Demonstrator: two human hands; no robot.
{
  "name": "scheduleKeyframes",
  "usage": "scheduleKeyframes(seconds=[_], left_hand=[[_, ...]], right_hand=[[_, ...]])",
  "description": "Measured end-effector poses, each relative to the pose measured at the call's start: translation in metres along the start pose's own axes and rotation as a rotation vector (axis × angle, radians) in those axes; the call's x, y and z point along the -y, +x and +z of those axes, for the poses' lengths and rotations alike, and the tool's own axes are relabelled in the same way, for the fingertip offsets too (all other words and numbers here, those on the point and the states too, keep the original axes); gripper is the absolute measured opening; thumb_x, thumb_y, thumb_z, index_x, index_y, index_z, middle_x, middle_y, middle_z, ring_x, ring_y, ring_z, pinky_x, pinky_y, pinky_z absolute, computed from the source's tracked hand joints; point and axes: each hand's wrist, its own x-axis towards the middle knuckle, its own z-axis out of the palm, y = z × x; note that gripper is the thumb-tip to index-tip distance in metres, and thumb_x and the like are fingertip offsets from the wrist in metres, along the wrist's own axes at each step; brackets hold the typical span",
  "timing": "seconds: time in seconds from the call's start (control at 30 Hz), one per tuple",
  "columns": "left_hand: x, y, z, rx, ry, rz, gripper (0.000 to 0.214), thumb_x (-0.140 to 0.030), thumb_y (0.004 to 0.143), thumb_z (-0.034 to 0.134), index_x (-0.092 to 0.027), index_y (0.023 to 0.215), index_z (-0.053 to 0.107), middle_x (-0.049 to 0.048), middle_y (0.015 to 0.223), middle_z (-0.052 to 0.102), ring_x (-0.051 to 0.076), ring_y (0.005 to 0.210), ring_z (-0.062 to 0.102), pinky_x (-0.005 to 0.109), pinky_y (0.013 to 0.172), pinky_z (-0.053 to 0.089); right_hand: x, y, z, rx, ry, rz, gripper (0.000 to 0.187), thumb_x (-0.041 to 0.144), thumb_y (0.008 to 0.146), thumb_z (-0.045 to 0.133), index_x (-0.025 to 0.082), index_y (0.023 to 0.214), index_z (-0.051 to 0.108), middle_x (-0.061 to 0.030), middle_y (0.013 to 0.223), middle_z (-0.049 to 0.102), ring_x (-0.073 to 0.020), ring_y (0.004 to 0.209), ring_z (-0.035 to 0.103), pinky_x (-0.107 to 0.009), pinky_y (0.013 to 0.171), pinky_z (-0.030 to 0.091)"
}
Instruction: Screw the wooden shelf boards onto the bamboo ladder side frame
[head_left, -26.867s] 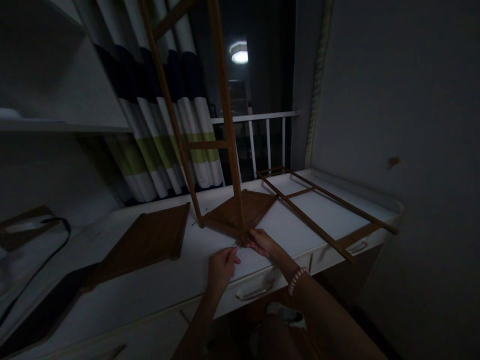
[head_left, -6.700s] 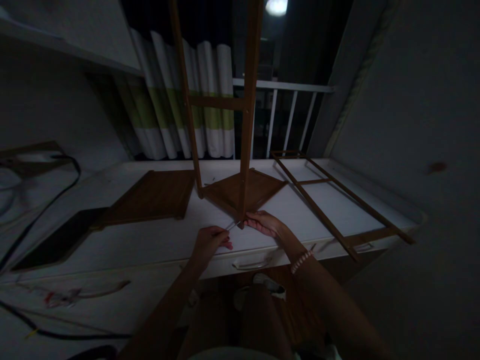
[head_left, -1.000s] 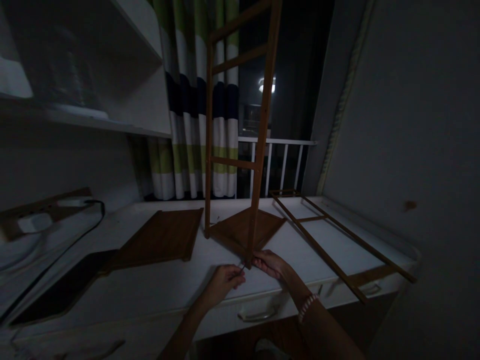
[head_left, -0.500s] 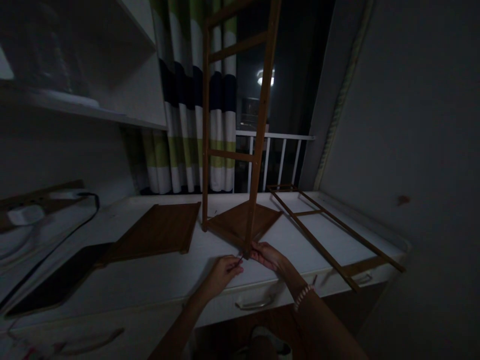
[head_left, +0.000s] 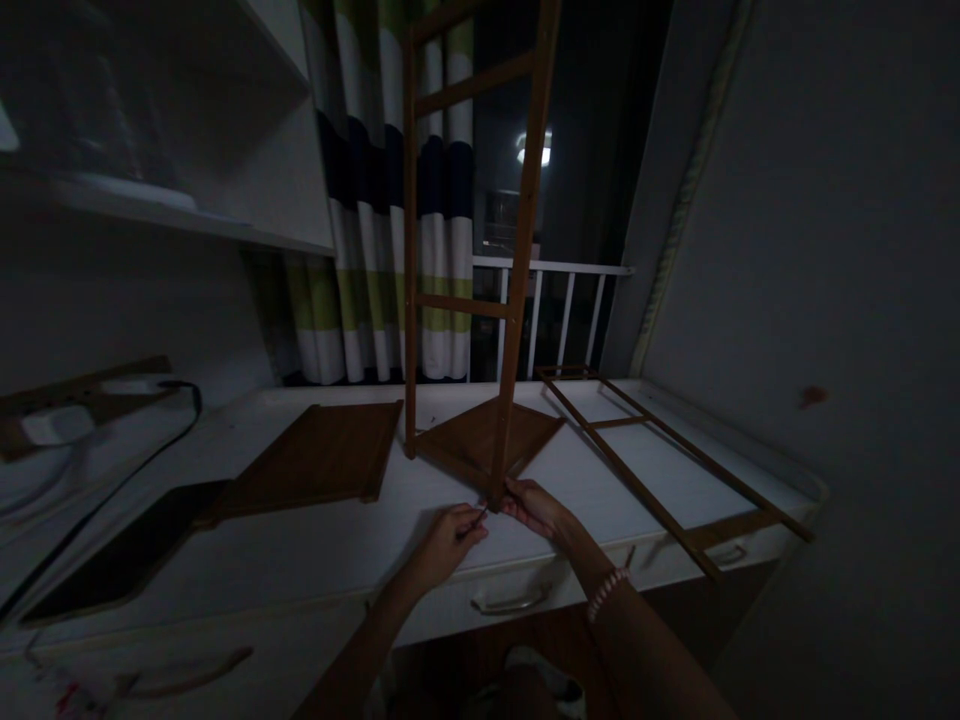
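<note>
A tall brown wooden ladder-like frame [head_left: 516, 290] stands upright on the white desk, its near leg at the front. A flat wooden shelf board [head_left: 480, 440] meets the frame low down, close to the desk top. My left hand [head_left: 444, 545] pinches a thin dark rod-like tool [head_left: 481, 517], whose tip points at the foot of the near leg; its exact kind is too dark to make out. My right hand [head_left: 536, 508] is closed around the bottom corner, where leg and board meet. Part of its fingertips is hidden behind the leg.
Another wooden board [head_left: 315, 455] lies on the left, beside a dark flat panel [head_left: 127, 555]. A second ladder-like frame [head_left: 622, 455] lies flat on the right, its near end over the desk's front edge. A power strip with cables [head_left: 82, 405] is far left. Curtains [head_left: 367, 250] hang behind.
Both hands stay at the foot of the near leg, with barely any movement. The view has shifted very slightly.
</note>
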Motion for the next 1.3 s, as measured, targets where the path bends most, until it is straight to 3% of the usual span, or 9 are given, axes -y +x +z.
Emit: scheduleKeyframes(seconds=[0.4,0.7,0.8,0.97,1.13,1.3], left_hand=[[0.004,-0.001,-0.001,0.022,0.282,0.111,0.019,-0.020,0.076,0.040,-0.015,0.082,0.058,0.0030,0.076,0.055,0.012,0.074,0.050,0.022,0.069,0.038],[0.005,0.003,-0.002,0.018,0.368,0.083,0.029,-0.016,0.078,0.033,-0.016,0.094,0.058,0.0023,0.071,0.054,0.011,0.064,0.050,0.021,0.061,0.040],[0.003,0.006,-0.003,0.026,0.368,0.058,0.031,-0.018,0.078,0.033,-0.016,0.098,0.057,0.0015,0.067,0.053,0.010,0.057,0.048,0.020,0.054,0.039],[0.003,0.010,-0.003,-0.008,0.329,0.102,0.030,-0.028,0.078,0.038,-0.018,0.096,0.060,0.0031,0.070,0.057,0.012,0.067,0.052,0.022,0.063,0.040],[0.008,0.015,-0.004,0.010,0.097,-0.036,0.029,-0.033,0.074,0.044,-0.015,0.082,0.065,0.0044,0.078,0.065,0.014,0.070,0.056,0.024,0.067,0.041],[0.010,0.023,-0.008,0.150,-0.040,-0.253,0.034,-0.037,0.065,0.053,-0.011,0.081,0.066,-0.0023,0.046,0.055,0.008,0.040,0.041,0.020,0.041,0.030]], right_hand=[[0.000,0.002,0.000,-0.086,-0.015,0.007,0.024,0.026,0.076,0.051,0.008,0.061,0.055,-0.0008,0.051,0.053,-0.0045,0.045,0.045,-0.016,0.049,0.038],[0.005,-0.002,0.007,-0.128,-0.017,0.011,0.025,0.024,0.077,0.050,0.009,0.057,0.054,0.0003,0.046,0.050,-0.0048,0.041,0.044,-0.017,0.046,0.037],[0.007,-0.004,0.008,-0.147,0.001,0.002,0.025,0.021,0.078,0.047,0.010,0.057,0.054,0.0005,0.045,0.050,-0.0046,0.041,0.043,-0.016,0.045,0.037],[0.008,-0.003,0.007,-0.162,0.020,0.014,0.028,0.017,0.081,0.041,0.010,0.058,0.054,0.0001,0.046,0.050,-0.0042,0.040,0.043,-0.015,0.043,0.035],[0.007,0.000,0.003,-0.162,0.022,0.028,0.029,0.018,0.081,0.041,0.010,0.056,0.052,0.0011,0.043,0.047,-0.0041,0.039,0.042,-0.015,0.042,0.034],[0.008,0.001,0.002,-0.134,0.025,0.006,0.025,0.019,0.079,0.044,0.010,0.057,0.053,0.0019,0.045,0.048,-0.0039,0.039,0.041,-0.015,0.043,0.034]])
